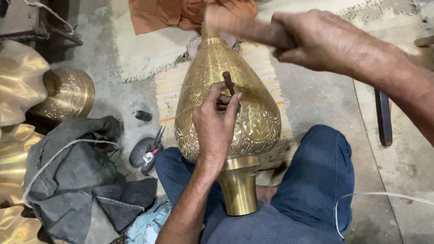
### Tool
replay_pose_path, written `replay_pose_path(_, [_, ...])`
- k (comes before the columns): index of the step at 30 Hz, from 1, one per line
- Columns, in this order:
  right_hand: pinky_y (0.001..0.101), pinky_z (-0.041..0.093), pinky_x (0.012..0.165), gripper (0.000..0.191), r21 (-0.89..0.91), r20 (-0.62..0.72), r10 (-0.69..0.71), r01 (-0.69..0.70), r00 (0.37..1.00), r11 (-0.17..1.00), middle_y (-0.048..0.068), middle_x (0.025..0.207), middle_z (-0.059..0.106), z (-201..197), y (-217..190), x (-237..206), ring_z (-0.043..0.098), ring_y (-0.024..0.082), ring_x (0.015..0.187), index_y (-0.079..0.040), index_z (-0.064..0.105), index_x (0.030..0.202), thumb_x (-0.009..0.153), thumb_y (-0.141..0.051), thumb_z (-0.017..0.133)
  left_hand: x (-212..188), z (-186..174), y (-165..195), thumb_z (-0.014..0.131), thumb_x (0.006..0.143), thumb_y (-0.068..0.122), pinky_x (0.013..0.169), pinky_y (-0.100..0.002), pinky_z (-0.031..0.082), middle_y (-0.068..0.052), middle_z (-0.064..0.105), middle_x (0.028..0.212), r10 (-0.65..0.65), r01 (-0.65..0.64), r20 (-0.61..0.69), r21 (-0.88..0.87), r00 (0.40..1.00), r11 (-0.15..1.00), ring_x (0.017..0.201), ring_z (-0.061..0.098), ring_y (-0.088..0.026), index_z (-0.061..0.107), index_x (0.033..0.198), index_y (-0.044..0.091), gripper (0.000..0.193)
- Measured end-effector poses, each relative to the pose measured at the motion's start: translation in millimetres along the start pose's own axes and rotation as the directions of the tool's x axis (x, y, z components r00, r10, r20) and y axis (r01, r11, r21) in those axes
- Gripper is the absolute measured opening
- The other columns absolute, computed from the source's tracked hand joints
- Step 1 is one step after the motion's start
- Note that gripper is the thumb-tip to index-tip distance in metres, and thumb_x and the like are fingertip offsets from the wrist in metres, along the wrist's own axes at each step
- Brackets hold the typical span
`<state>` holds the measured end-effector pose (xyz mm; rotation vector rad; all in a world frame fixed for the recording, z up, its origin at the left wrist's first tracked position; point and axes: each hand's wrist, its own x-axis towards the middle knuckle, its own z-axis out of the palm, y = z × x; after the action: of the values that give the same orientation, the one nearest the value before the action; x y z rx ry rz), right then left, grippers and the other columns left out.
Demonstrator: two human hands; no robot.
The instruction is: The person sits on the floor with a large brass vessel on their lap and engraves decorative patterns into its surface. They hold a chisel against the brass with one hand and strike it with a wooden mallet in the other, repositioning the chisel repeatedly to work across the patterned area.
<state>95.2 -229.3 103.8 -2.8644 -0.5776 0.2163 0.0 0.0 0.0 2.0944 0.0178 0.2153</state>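
Observation:
A large engraved brass vase (253,122) lies on its side between my knees, its smooth neck (238,185) toward me. My left hand (216,124) rests on the vase's belly and pinches a short dark metal punch (228,83) upright against the surface. My right hand (316,40) is raised above the vase's far end, fist closed round a blurred wooden handle (235,22), the head of the tool hidden by motion blur.
A striped mat (169,90) lies under the vase on the concrete floor. To the left are a brass bowl (68,92), shiny brass sheets (16,77), a grey cloth bag (72,176), dark pliers (151,151) and a small black bottle (143,115). Orange cloth (167,13) lies beyond.

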Motion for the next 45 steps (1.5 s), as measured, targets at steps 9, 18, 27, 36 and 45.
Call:
replay_pose_path(9, [0.043,0.059,0.068,0.015,-0.388,-0.071,-0.29,0.242,0.954,0.889,0.007,0.073,0.07,-0.1,1.8,-0.9,0.073,0.025,0.073,-0.013,0.066,0.1,0.092,-0.02,0.075,-0.3,-3.5,6.4,0.073,0.099,0.02,0.061,-0.03,0.064,-0.007,0.077,0.083,-0.031,0.031,0.016,0.015,0.999,0.999,0.073,0.079,-0.014,0.068,0.109,0.003,0.02])
replay_pose_path(18, [0.0456,0.06,0.065,0.022,-0.071,-0.095,-0.094,0.087,0.991,0.994,0.011,0.076,0.071,-2.3,1.1,7.6,0.074,0.028,0.07,-0.009,0.067,0.107,0.096,-0.026,0.076,-0.2,-3.9,6.7,0.071,0.097,0.018,0.062,-0.028,0.069,-0.008,0.077,0.082,0.045,-0.045,0.011,0.006,0.999,0.999,0.076,0.079,-0.014,0.068,0.117,0.005,0.024])
replay_pose_path(27, [0.0445,0.059,0.065,0.023,-0.223,-0.079,-0.243,0.221,0.967,0.95,0.01,0.075,0.07,3.1,4.5,7.3,0.072,0.027,0.068,-0.011,0.069,0.112,0.092,-0.017,0.077,-0.2,-3.7,3.9,0.071,0.097,0.019,0.062,-0.029,0.069,-0.008,0.077,0.082,0.041,-0.041,0.008,-0.006,0.999,0.999,0.075,0.079,-0.014,0.068,0.114,0.004,0.022])
replay_pose_path(36, [0.0433,0.058,0.066,0.018,-0.447,-0.12,-0.358,0.272,0.926,0.852,0.006,0.074,0.07,-8.3,-7.5,0.8,0.071,0.026,0.073,-0.012,0.068,0.101,0.088,-0.016,0.079,-0.3,-6.8,8.6,0.072,0.097,0.021,0.058,-0.028,0.068,-0.008,0.077,0.082,-0.021,0.02,0.025,0.025,0.999,0.999,0.07,0.079,-0.013,0.068,0.12,0.004,0.029])
replay_pose_path(45, [0.0447,0.058,0.066,0.023,-0.257,-0.123,-0.216,0.179,0.969,0.95,0.013,0.076,0.071,-2.7,-1.2,6.2,0.072,0.029,0.071,-0.011,0.068,0.107,0.099,-0.031,0.078,-1.0,-8.9,11.2,0.074,0.095,0.02,0.062,-0.029,0.068,-0.007,0.078,0.078,0.023,-0.023,0.021,0.013,1.0,1.0,0.072,0.078,-0.013,0.07,0.112,0.005,0.023])
